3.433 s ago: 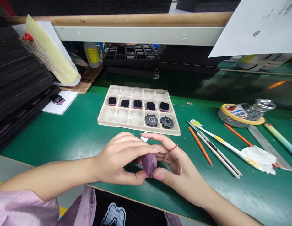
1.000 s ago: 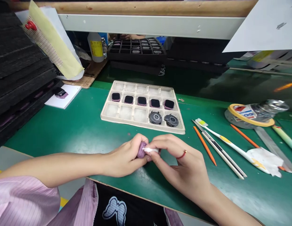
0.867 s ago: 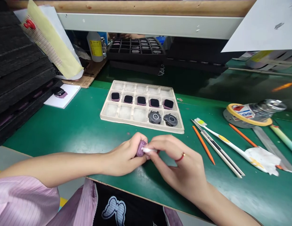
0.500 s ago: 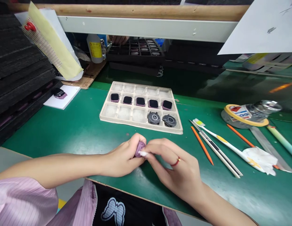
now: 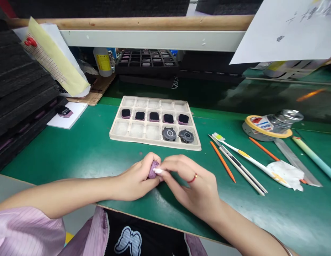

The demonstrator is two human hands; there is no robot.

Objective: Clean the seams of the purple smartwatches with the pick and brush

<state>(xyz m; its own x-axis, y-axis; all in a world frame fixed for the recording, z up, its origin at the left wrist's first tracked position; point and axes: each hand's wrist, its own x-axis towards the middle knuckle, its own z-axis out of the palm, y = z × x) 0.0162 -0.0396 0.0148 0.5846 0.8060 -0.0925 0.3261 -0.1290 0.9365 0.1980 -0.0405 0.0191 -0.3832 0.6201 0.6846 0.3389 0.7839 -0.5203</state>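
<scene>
Fingers of left hand [image 5: 136,176] curl closely round small mauve watch case [image 5: 153,170]; right hand [image 5: 193,188] pinches white wipe [image 5: 158,171] against it. Case looks light, slippery; grip by edges.

A utility knife [image 5: 242,170] and toothbrush [image 5: 242,153] stand right of the hands [image 5: 192,188].
</scene>
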